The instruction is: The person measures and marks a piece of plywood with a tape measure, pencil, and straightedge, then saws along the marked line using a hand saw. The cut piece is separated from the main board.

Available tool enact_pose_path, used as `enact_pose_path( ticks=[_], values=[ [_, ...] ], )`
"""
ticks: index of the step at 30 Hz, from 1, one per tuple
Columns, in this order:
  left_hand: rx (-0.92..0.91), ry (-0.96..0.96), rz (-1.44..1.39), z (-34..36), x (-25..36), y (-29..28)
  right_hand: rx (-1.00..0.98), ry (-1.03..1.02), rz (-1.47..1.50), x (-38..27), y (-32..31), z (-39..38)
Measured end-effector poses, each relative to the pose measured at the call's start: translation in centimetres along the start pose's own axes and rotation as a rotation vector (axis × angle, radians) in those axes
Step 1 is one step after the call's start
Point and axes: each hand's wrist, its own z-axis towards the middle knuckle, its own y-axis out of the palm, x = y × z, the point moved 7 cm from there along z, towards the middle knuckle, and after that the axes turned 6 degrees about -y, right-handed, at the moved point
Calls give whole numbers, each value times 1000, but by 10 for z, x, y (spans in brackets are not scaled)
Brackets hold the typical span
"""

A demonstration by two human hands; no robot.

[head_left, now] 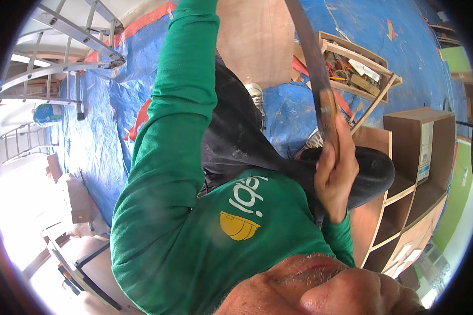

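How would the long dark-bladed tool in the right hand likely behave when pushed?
The long dark-bladed tool is probably fairly stiff lengthwise: its blade extends from the right hand without visible drooping. It may flex sideways, being long and narrow, though thickness is unclear. Its brown, wood-like handle looks dull, so probably not slippery.

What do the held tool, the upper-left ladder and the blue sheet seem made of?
Handle: probably wood, worn, from its patchy brown surface. Blade: likely metal, from its dark, dull, straight strip. Ladder: metal, likely aluminium, from its silvery sheen. Sheet: probably plastic, from glossy creases.
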Motion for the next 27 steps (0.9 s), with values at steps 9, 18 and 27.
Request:
enact_pose_path(
  ticks=[9, 18, 27],
  values=[
    [-65, 3, 37, 3, 2, -2, 272, -384, 81, 41, 91, 195],
    [-16, 2, -4, 2, -1, 3, 41, -66, -73, 15, 16, 4],
    [-46, 41, 92, 1, 10, -6, 223, -348, 146, 36, 84, 195]
  ],
)
